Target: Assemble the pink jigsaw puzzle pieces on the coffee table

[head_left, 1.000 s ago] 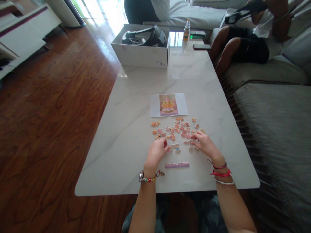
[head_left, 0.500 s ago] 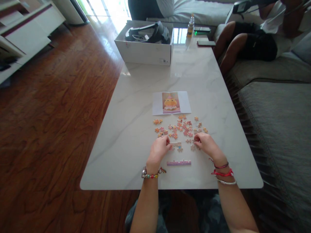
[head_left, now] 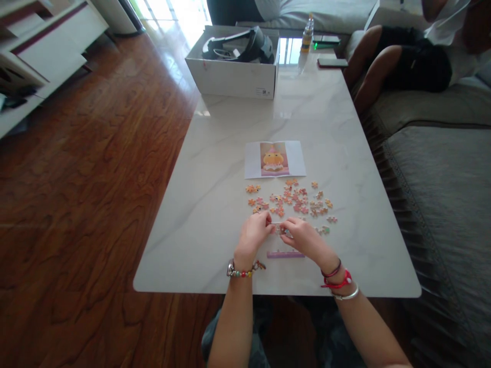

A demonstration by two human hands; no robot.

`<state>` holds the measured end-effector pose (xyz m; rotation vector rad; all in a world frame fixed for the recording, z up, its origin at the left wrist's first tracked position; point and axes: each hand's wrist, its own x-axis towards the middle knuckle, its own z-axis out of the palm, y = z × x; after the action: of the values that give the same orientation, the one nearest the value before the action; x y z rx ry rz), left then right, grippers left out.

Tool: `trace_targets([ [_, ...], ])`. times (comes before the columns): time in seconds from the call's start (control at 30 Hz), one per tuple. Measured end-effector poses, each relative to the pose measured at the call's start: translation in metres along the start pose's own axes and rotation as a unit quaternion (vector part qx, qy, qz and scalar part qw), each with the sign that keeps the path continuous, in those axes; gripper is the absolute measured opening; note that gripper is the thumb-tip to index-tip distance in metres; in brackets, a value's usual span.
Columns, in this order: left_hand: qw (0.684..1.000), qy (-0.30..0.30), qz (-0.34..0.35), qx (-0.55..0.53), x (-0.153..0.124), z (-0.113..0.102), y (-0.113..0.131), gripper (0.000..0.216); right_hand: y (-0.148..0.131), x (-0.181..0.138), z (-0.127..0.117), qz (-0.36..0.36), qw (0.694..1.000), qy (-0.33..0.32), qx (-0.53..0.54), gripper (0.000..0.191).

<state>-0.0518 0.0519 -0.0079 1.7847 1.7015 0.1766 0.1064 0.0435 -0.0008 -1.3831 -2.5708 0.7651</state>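
Note:
Several small orange and pink puzzle pieces [head_left: 295, 201] lie scattered on the white marble table [head_left: 215, 194]. A printed picture sheet [head_left: 275, 159] lies just beyond them. My left hand [head_left: 253, 233] pinches a pale strip of joined pieces [head_left: 276, 227] by its left end. My right hand [head_left: 306, 237] is curled with its fingertips on the same strip's right end. The two hands almost meet. A joined purple edge strip [head_left: 284, 254] lies on the table right below both hands.
A white cardboard box [head_left: 233, 76] holding a dark headset [head_left: 240, 46] stands at the table's far end, with a bottle [head_left: 307, 35] and a phone [head_left: 332, 62] beside it. A person's legs [head_left: 383, 61] rest on the grey sofa [head_left: 433, 168] to the right. Wooden floor lies to the left.
My right hand has moved left from the loose pieces to the strip that my left hand holds. The view has shifted a little.

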Motion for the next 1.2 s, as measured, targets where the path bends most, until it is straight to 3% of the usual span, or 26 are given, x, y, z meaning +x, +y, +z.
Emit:
trace_targets([
  [0.23,1.000,0.001,-0.001,-0.003,0.000,-0.001,0.001,0.004,-0.012,0.000,0.009,0.092,0.993,-0.007,-0.072,0.013],
  [0.43,1.000,0.002,-0.005,-0.003,0.000,0.000,0.000,0.004,-0.021,0.000,0.012,0.128,0.987,-0.001,-0.095,0.016],
  [0.8,1.000,0.007,-0.006,-0.003,-0.001,0.001,0.000,0.005,-0.004,-0.001,0.007,0.104,0.993,-0.029,-0.050,0.011],
  [1.03,1.000,-0.002,-0.002,-0.002,0.000,0.000,0.000,0.005,-0.012,-0.001,0.010,0.107,0.992,-0.020,-0.066,0.011],
  [1.2,1.000,-0.018,-0.016,-0.001,0.004,-0.001,-0.001,0.004,0.009,-0.001,-0.005,0.091,0.995,0.018,0.035,0.007],
])
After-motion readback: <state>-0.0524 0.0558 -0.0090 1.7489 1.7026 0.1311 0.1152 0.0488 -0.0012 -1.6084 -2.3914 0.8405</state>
